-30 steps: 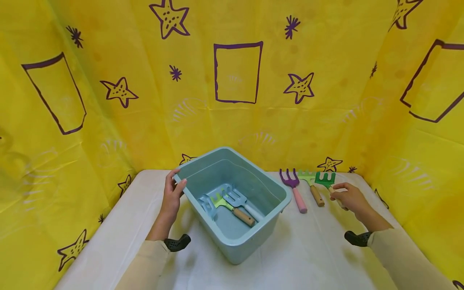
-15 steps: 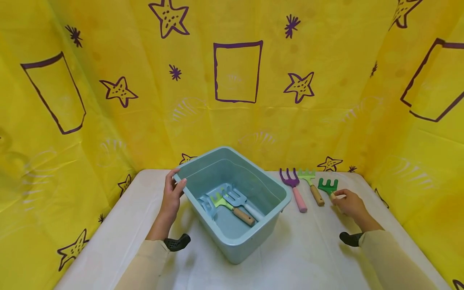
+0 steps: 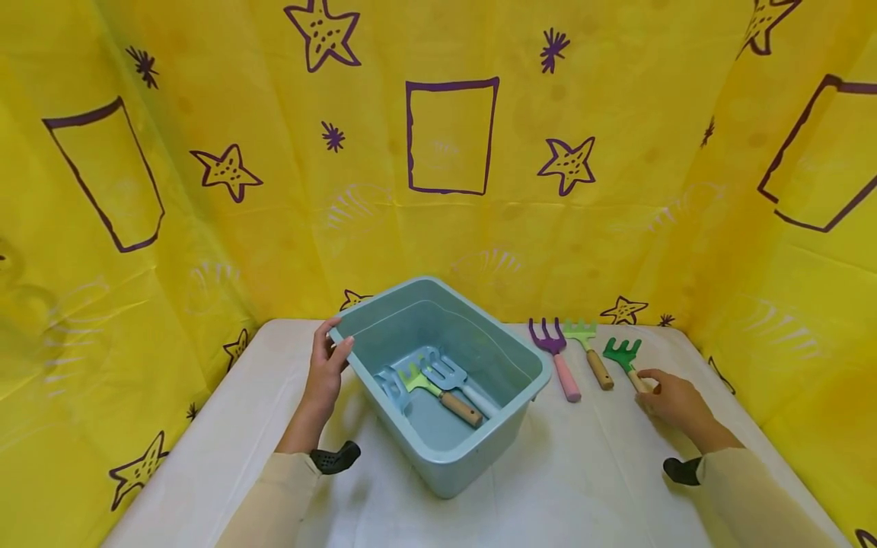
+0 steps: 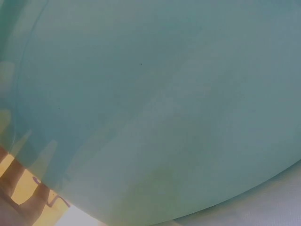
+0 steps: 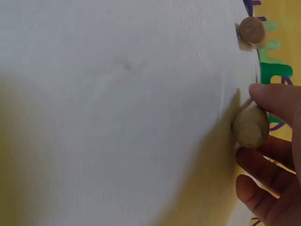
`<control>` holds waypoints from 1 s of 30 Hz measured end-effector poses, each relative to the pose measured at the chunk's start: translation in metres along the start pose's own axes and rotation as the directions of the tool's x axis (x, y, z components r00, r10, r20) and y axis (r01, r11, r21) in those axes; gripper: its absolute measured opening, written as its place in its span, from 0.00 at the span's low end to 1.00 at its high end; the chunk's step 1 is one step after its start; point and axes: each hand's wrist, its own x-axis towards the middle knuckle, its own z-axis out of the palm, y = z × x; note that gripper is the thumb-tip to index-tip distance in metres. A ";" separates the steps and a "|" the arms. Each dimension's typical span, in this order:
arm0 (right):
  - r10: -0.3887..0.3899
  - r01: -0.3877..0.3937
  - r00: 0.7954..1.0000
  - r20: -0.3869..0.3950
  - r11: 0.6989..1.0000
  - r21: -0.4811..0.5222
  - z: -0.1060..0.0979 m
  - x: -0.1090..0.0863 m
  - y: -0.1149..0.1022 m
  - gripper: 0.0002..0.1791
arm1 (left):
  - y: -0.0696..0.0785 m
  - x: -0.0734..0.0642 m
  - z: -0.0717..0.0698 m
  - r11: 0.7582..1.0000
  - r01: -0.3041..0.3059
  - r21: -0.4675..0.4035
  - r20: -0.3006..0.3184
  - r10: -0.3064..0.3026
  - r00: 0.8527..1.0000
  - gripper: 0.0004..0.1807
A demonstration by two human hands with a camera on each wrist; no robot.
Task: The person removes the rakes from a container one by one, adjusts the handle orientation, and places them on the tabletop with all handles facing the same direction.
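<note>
My left hand (image 3: 326, 373) holds the left corner rim of a blue-grey plastic tub (image 3: 537, 371), thumb over the edge and fingers outside. The left wrist view is mostly filled by the tub's wall (image 4: 164, 103). At the right, my right hand (image 3: 674, 399) pinches the pale wooden handle of a dark green hand rake (image 3: 622, 352), whose tines point away from me. Seen from the right wrist, the thumb lies at one side of the round handle end (image 5: 250, 127) and fingers at the other. Beside this rake lies a light green hand rake (image 3: 591, 354) with a brown wooden handle.
A purple hand fork with a pink handle (image 3: 565, 373) lies between the tub and the rakes. Inside the tub are a light blue fork (image 3: 455, 380), a lime green rake (image 3: 438, 392) and another light blue tool (image 3: 393, 390). A yellow patterned cloth (image 3: 452, 228) surrounds the white table (image 3: 582, 487).
The dark green rake has come slightly toward me and to the right, away from the light green one, and its head has turned a little. My left hand and the tub have stayed put.
</note>
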 end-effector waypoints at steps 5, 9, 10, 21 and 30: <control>0.003 0.002 0.993 0.116 0.999 -0.045 -0.007 -0.010 -0.003 0.35 | 0.000 -0.001 0.001 1.000 0.010 0.011 0.002 -0.010 1.000 0.28; 0.015 -0.009 0.989 0.144 0.999 -0.043 -0.011 -0.014 -0.007 0.36 | -0.002 0.000 -0.001 1.000 0.013 0.013 -0.006 -0.013 1.000 0.27; 0.019 -0.013 0.990 0.142 0.999 -0.039 -0.011 -0.014 -0.008 0.35 | -0.005 0.001 -0.002 1.000 0.012 0.009 -0.007 -0.012 1.000 0.27; 0.028 -0.025 0.992 0.120 0.999 -0.026 -0.007 0.005 -0.002 0.32 | -0.033 0.013 -0.007 1.000 -0.017 -0.004 -0.019 0.017 1.000 0.27; 0.049 -0.046 0.988 0.144 0.999 -0.022 -0.009 0.018 -0.004 0.32 | -0.031 0.012 -0.007 1.000 -0.006 0.023 -0.030 0.007 1.000 0.27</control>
